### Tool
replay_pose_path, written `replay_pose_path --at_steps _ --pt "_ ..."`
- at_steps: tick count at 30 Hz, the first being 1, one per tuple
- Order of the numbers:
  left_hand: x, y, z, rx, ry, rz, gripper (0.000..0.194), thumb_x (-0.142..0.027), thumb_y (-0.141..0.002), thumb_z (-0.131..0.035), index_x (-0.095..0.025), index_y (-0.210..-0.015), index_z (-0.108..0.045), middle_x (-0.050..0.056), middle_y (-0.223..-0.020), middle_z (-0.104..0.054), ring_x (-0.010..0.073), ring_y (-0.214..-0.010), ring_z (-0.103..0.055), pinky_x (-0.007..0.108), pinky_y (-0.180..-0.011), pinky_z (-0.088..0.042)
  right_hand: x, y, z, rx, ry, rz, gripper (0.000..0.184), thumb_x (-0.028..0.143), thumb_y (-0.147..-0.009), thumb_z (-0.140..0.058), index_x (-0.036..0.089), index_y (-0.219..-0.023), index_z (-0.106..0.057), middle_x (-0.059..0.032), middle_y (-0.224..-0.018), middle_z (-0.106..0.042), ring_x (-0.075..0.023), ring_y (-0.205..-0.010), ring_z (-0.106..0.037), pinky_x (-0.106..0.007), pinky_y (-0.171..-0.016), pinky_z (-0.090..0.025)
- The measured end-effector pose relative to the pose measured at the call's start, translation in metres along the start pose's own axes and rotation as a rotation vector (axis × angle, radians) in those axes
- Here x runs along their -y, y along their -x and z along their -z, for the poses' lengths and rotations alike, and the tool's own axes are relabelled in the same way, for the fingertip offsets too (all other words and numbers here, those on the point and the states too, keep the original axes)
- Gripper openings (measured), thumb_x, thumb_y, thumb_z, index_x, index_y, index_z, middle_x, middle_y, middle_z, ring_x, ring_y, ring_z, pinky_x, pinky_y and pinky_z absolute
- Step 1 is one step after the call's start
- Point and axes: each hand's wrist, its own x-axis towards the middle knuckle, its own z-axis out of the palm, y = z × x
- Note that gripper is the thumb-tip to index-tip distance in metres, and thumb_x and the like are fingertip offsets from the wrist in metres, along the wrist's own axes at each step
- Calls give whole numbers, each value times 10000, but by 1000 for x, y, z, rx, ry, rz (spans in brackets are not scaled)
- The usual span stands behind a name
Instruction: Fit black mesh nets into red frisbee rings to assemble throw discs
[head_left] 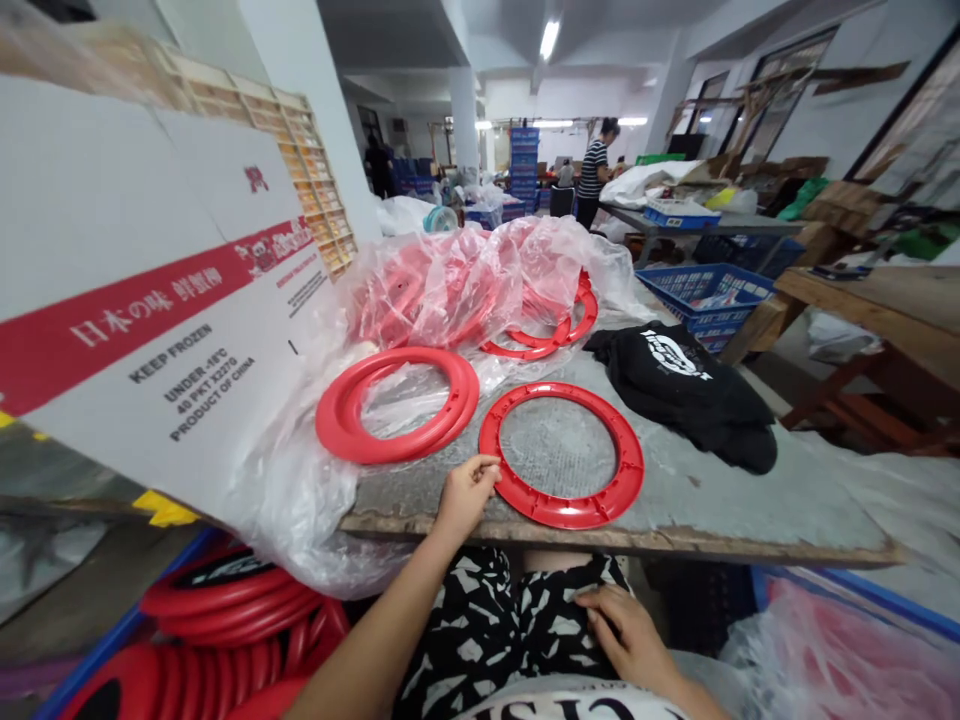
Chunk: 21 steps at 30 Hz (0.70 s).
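Observation:
A red plastic ring [628, 440] lies flat on the grey worktable, its ribbed underside with small posts facing up. My left hand [466, 492] is at its left edge, thumb and fingers closed together on the rim; the exact contact is partly hidden. Lower down, my right hand [628, 628] rests on my right thigh, fingers apart and nothing visible in them. To the left of the single ring, smooth red rings [334, 425] lie stacked on clear plastic. More red rings [583, 310] show behind, partly under a clear plastic bag [517, 270].
A large white carton [172, 290] stands at the left. Black cloth [690, 400] lies on the table's right side. Below left, a blue bin holds red rings with black centres [232, 600]. Blue crates [705, 290] and a person in stripes [592, 170] are farther back.

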Motion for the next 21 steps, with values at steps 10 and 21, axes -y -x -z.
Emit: replay_pose_path --at_steps 10,21 --pt "0 5 10 -48 152 -115 337 -409 -817 -681 -116 -982 -694 28 -754 -683 78 -516 -529 204 -493 -408 42 2 38 -212 -183 -185 654 636 -1000 -351 199 -679 -717 -127 -968 -724 -255 -917 -675 -390 -834 -549" --pt "-1 7 11 -94 82 -96 330 -416 -777 -668 -132 -944 -696 -12 -618 -620 98 -472 -502 221 -491 -400 40 37 61 -315 -110 -633 1009 869 -831 -293 67 -1322 -658 -3 -459 -512 -240 -482 -582 -354 -540 -480"
